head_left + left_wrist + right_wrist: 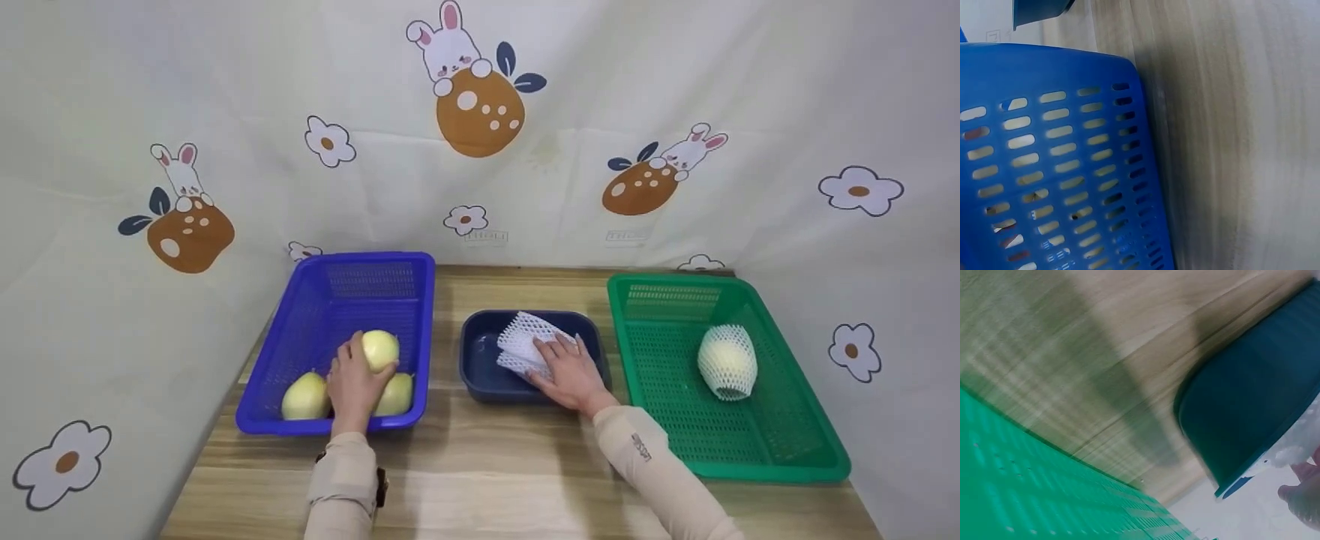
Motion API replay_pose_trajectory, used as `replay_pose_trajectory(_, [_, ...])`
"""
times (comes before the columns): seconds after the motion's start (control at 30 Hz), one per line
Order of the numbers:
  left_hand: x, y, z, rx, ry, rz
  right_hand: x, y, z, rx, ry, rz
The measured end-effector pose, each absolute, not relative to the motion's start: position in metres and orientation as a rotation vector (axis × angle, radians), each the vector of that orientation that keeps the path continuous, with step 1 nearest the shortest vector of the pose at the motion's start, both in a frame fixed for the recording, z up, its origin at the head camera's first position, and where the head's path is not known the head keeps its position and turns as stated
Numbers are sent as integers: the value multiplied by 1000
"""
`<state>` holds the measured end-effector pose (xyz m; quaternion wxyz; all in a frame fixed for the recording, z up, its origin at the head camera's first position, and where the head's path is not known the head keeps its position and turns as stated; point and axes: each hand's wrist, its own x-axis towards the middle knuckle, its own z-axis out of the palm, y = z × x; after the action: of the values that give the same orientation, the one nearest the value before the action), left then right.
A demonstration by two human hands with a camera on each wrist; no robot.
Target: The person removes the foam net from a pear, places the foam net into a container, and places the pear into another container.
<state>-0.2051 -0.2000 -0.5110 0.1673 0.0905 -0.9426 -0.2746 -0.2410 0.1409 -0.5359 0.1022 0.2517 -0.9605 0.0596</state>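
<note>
In the head view my left hand grips a pale yellow-green pear, fingers and thumb round its sides, inside the blue basket. Two more pears lie below it, one pear on the left and another pear on the right, partly behind the hand. My right hand is over the navy tub, its fingers and thumb on a white foam net sleeve. The right wrist view shows only fingertips beside the white foam; the left wrist view shows no hand.
On the right stands a green basket holding one pear in a foam net. The navy tub sits between the two baskets on a wooden table. A printed cloth hangs behind and along both sides.
</note>
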Motion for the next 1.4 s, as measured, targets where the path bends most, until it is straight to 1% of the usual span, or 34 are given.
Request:
replay_pose_trajectory(0.43, [-229,-189,-519,273,-2805,-730,-235,146,-546,785,-2783,299])
replay_pose_trajectory(0.53, [-232,-187,-522,277,-2826,-698,-233,146,-545,784,-2810,264])
replay_pose_trajectory(0.8, [-234,-183,-526,280,-2946,-606,-233,146,-544,755,-2930,185])
replay_pose_trajectory(1.4, [-242,-177,-529,254,-3043,-516,-234,149,-542,772,-2930,208])
